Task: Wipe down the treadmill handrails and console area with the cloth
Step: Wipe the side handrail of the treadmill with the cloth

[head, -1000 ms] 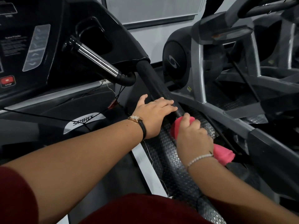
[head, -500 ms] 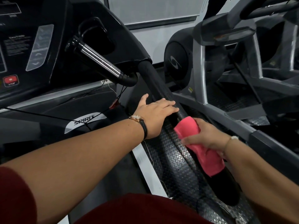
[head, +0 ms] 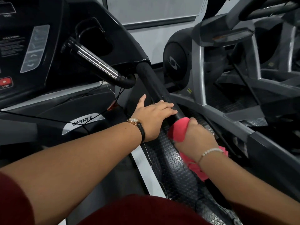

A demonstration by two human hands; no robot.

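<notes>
The treadmill's black padded right handrail point(head: 152, 82) slopes down from the console point(head: 37, 46) toward me. My left hand point(head: 152, 116) rests on the rail with straight fingers laid across it. Just below it, my right hand point(head: 193, 137) grips a pink cloth point(head: 177, 132) wrapped round the rail; the cloth's loose end hangs out under my wrist. The rail under my right hand is hidden. A chrome pulse grip point(head: 97, 64) juts from the console at the upper left.
A red stop button point(head: 5, 82) sits on the console's left edge. A black safety cord point(head: 48, 118) crosses the motor cover marked SPIRIT. A studded side rail point(head: 172, 161) runs beneath the handrail. Grey elliptical machines point(head: 211, 62) stand close on the right.
My right hand turned back over the top of the rail with the cloth and closed round it, sliding slightly down toward me. My left hand stayed on the rail.
</notes>
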